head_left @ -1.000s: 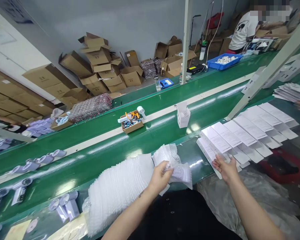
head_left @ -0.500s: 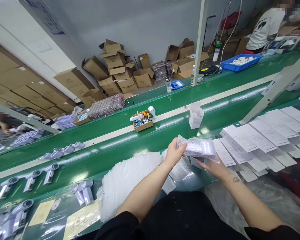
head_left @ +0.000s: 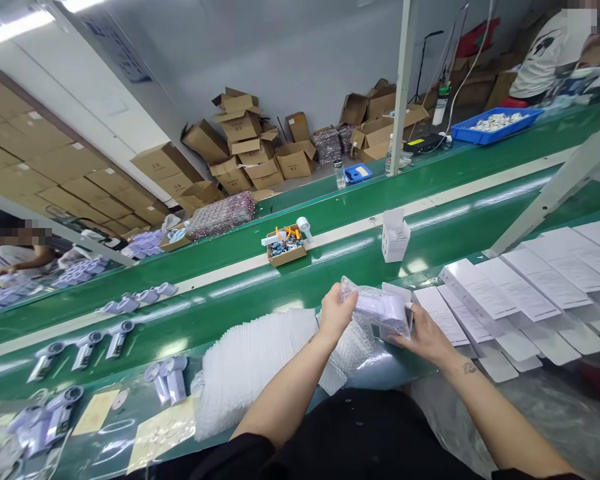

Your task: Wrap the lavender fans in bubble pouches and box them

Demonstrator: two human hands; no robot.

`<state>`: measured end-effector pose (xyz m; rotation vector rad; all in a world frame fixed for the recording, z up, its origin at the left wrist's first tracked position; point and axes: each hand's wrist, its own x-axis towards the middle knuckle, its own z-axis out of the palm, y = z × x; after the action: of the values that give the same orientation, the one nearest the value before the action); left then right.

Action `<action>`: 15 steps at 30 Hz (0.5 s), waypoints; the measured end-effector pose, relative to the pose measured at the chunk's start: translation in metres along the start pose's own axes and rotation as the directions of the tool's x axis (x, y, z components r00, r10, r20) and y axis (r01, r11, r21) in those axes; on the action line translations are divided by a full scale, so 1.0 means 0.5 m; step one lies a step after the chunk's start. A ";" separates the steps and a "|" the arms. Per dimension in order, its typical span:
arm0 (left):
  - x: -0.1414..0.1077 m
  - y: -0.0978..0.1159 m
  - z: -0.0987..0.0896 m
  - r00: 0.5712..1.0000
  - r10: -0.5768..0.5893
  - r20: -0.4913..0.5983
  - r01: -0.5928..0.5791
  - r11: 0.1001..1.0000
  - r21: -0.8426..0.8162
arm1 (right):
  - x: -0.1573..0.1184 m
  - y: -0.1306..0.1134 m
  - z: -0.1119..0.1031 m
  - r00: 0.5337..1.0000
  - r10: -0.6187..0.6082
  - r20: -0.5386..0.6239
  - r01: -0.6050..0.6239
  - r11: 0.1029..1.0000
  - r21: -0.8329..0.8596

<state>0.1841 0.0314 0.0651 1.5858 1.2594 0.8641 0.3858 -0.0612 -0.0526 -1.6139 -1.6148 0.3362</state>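
Note:
My left hand (head_left: 337,312) pinches the left end of a clear bubble-wrap bag (head_left: 380,308) with a lavender device inside. My right hand (head_left: 425,335) is closed around a small white box (head_left: 398,291) at the bag's right end. Much of that box is hidden by the bag and fingers, and I cannot tell whether the bag's end is inside it. Below my left forearm lies a fanned stack of white bubble-wrap bags (head_left: 260,360). Right of my right hand, flat white boxes with open flaps (head_left: 480,287) lie in an overlapping row.
Lavender round-headed handheld devices (head_left: 86,350) lie on the green belt at left. A small carton of batteries and orange parts (head_left: 286,247) and an upright white box (head_left: 395,239) stand ahead. A metal post (head_left: 555,193) slants at right. Co-workers sit far left and far right.
The wrapped device has moved slightly left and down, its right end tilted lower. My right hand has come up beside it, and the box's white flap now shows behind the bag.

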 end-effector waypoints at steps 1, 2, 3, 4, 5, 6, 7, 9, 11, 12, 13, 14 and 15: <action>-0.005 0.003 0.011 0.991 0.131 -0.033 -0.124 0.976 0.178 | -0.001 0.004 0.005 1.000 -0.020 0.003 0.020 0.999 -0.042; -0.011 0.007 0.025 0.963 0.271 -0.007 -0.251 0.904 0.346 | -0.002 0.006 0.009 1.000 -0.026 0.009 0.026 0.998 -0.063; -0.017 0.013 0.040 0.917 0.391 0.075 -0.377 0.793 0.479 | -0.005 0.009 0.012 1.000 -0.023 0.011 0.024 0.997 -0.071; -0.022 0.019 0.056 0.865 0.465 0.186 -0.481 0.667 0.569 | -0.009 0.010 0.014 1.000 -0.022 0.013 0.023 0.997 -0.068; -0.025 0.024 0.074 0.819 0.490 0.299 -0.557 0.552 0.620 | -0.013 0.012 0.014 1.000 -0.020 0.015 0.021 0.998 -0.058; -0.025 0.027 0.092 0.786 0.479 0.391 -0.605 0.462 0.648 | -0.019 0.014 0.013 1.000 -0.014 0.021 0.015 0.999 -0.047; -0.022 0.028 0.109 0.769 0.450 0.454 -0.628 0.400 0.668 | -0.024 0.015 0.012 1.000 0.003 0.027 -0.001 0.999 -0.037; -0.011 0.025 0.137 0.779 0.379 0.500 -0.620 0.346 0.704 | -0.034 0.020 0.008 0.996 0.074 0.053 -0.072 0.997 -0.030; -0.008 0.018 0.153 0.791 0.332 0.514 -0.609 0.338 0.718 | -0.042 0.025 0.004 0.986 0.146 0.081 -0.144 0.989 -0.026; -0.013 0.013 0.156 0.782 0.325 0.532 -0.622 0.341 0.705 | -0.045 0.028 0.003 0.984 0.152 0.091 -0.151 0.988 -0.020; -0.022 0.008 0.155 0.758 0.327 0.564 -0.652 0.347 0.675 | -0.048 0.031 0.002 0.985 0.139 0.098 -0.139 0.990 -0.006; -0.035 0.001 0.152 0.723 0.337 0.603 -0.691 0.352 0.632 | -0.052 0.034 0.002 0.987 0.119 0.104 -0.121 0.992 0.017; -0.049 -0.006 0.146 0.683 0.352 0.640 -0.730 0.354 0.585 | -0.055 0.036 0.002 0.989 0.106 0.107 -0.112 0.993 0.045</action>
<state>0.2441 -0.0087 0.0375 2.9260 0.7701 0.2027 0.3936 -0.0837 -0.0752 -1.6733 -1.5853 0.5229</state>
